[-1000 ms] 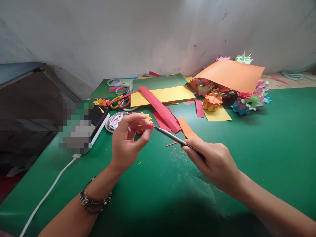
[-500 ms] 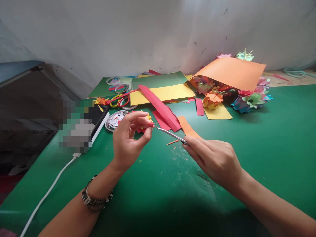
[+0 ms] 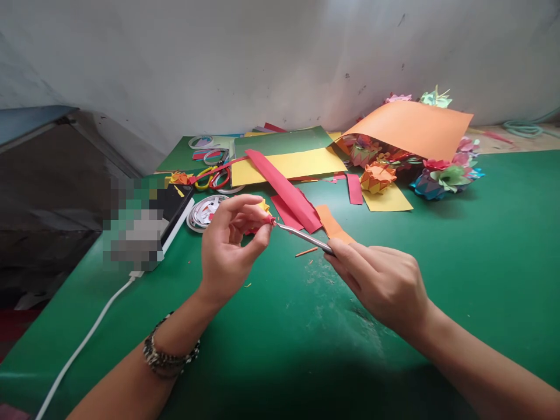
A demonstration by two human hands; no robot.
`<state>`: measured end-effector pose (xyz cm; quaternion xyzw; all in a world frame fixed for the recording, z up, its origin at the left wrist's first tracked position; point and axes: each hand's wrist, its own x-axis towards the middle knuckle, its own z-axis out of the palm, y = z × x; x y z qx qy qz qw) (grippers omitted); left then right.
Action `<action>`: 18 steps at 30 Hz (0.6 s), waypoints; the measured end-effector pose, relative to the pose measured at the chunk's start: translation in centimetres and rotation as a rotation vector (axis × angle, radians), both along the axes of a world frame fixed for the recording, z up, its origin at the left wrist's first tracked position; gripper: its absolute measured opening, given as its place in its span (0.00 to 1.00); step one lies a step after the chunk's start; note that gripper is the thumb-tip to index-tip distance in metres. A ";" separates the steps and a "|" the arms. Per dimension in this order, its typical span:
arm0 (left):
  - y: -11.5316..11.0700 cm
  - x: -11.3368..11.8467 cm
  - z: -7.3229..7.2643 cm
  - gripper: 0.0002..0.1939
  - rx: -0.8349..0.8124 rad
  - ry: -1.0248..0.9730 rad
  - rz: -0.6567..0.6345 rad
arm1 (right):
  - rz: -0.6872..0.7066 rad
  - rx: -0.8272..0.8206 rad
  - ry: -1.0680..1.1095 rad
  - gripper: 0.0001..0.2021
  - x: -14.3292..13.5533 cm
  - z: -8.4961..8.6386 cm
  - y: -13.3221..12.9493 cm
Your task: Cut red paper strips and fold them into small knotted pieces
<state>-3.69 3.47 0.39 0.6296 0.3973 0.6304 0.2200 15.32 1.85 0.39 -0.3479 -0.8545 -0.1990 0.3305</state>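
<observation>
My left hand (image 3: 236,245) is raised above the table, its thumb and fingertips pinching a small red paper piece (image 3: 270,220). Most of that piece is hidden by the fingers. From the right, my right hand (image 3: 376,280) grips slim silver tweezers (image 3: 304,236), their pointed tip at the red piece. Behind the left fingers shows part of a yellow-and-red folded paper shape (image 3: 263,206). Just beyond the tweezers lie a long red paper strip (image 3: 284,192) and an orange paper strip (image 3: 333,224).
Scissors with yellow and red handles (image 3: 220,179), a tape roll holding paper scraps (image 3: 196,216) and a partly blurred device (image 3: 177,224) with a white cable (image 3: 91,332) lie left. Coloured sheets (image 3: 284,143) lie behind. Paper flowers (image 3: 378,178) sit right under a curved orange sheet (image 3: 411,125).
</observation>
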 end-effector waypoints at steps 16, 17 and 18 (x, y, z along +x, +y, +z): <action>0.1 0.1 -0.2 0.15 -0.057 -0.058 -0.038 | 0.000 -0.193 0.100 0.13 -0.2 -0.1 0.0; 0.1 0.1 -0.2 0.15 -0.061 -0.062 -0.040 | -0.003 -0.148 0.084 0.12 -0.2 -0.2 0.0; 0.1 0.1 -0.2 0.15 -0.061 -0.064 -0.039 | 0.001 -0.162 0.086 0.12 -0.2 -0.2 0.1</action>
